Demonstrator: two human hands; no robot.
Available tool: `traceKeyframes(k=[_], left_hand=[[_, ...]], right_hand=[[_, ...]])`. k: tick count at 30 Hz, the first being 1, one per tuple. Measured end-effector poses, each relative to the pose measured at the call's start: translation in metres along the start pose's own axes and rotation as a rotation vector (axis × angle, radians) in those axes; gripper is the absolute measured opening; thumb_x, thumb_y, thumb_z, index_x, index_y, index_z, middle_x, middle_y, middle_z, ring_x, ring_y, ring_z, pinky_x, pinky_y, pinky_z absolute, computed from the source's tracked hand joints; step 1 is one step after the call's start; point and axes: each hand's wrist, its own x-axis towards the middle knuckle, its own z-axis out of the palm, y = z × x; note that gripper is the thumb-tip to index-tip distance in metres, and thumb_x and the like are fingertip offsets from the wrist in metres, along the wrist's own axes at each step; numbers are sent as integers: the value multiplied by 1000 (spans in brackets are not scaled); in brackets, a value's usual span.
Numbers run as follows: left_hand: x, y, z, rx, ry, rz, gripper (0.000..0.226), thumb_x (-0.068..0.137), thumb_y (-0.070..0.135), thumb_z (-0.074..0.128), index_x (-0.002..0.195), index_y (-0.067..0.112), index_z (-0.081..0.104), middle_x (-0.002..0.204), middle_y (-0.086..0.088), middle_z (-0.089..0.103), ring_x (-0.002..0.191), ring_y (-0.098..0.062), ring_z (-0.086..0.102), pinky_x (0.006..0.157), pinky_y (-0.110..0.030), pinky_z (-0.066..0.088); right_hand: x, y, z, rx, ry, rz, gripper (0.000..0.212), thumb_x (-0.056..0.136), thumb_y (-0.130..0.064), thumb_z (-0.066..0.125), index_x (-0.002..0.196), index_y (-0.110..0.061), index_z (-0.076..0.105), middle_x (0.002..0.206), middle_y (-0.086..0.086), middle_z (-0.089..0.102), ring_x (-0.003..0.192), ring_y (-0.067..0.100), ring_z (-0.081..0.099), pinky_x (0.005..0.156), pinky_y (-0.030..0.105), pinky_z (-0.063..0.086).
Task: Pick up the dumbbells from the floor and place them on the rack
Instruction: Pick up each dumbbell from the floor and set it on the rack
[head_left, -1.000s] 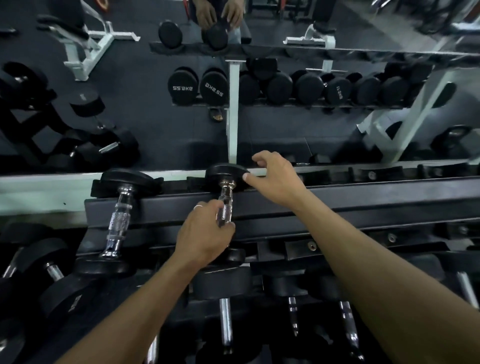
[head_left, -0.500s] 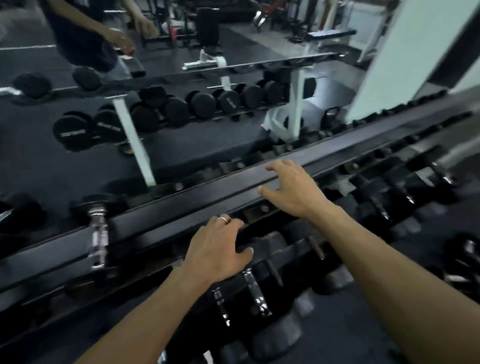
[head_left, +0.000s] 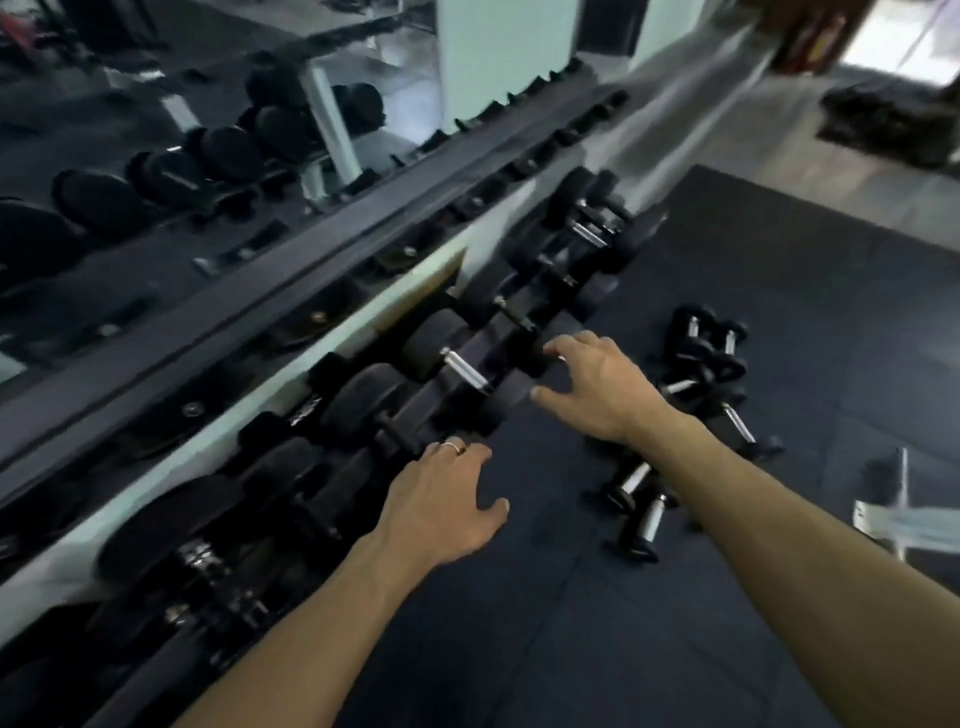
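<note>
right hand (head_left: 597, 387) hides floor dumbbells (head_left: 696, 395) — rack (head_left: 291, 291) blurred

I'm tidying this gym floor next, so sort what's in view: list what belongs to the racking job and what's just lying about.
Part of the job:
- loose dumbbells on the floor mat
- dumbbell rack
- left hand and right hand, both open and empty

Just lying about:
- dumbbells already on the lower tier
- white metal frame on the floor
- dark heap near the doorway

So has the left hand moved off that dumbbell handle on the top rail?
Yes. The left hand is empty, off the top rail, lower beside the bottom-row dumbbells.
</note>
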Motion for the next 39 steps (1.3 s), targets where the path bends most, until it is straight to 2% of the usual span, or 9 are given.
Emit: traceKeyframes(k=[10,18,20,24,27,32,34,39], left_hand=[[138,97,88,-3,-175,126,60,89,51,55,141,23,42,133,2,49,125,-18,46,94,-35,46],[256,149,195,-16,-369,183,53,90,47,55,135,21,46,131,2,50,123,-19,48,95,-36,47],[278,156,232,-37,-394,183,50,90,46,56,131,20,48,128,2,51,120,-19,50,94,-37,48],[313,167,321,-81,-439,152,44,90,44,57,126,20,51,122,1,51,116,-19,53,91,-36,49],[338,173,402,-112,-486,120,44,91,44,56,129,21,50,124,3,49,116,-17,53,90,-32,48],[388,166,547,-138,-528,-5,47,91,43,57,131,19,49,129,0,48,118,-21,54,93,-35,47],[407,161,599,-149,-541,-64,47,91,43,58,129,18,50,130,-2,49,120,-24,52,95,-37,46],[437,149,693,-157,-485,-149,54,86,44,63,132,21,46,129,-4,50,118,-26,52,94,-41,48]], right_hand=[[29,189,7,47,-15,255,61,84,-45,63,135,-17,48,128,10,52,124,31,46,103,43,41],[65,340,72,121,-87,463,53,82,-42,63,127,-17,54,117,8,57,119,29,50,99,38,43],[67,375,100,143,-110,515,51,85,-38,62,130,-17,52,120,9,54,119,29,49,96,36,42],[69,446,175,171,-160,563,53,86,-38,62,133,-18,49,128,9,50,123,29,47,97,41,43],[75,502,239,187,-213,571,50,86,-36,62,131,-17,51,124,8,51,118,28,51,93,34,43],[97,592,355,205,-285,525,52,82,-36,65,128,-14,52,120,12,55,115,32,54,95,36,44],[106,624,398,208,-325,499,56,81,-38,67,129,-13,51,123,13,54,118,32,52,99,38,43],[122,683,486,248,-337,444,70,76,-52,72,132,-17,48,122,8,52,112,26,55,95,36,47]])
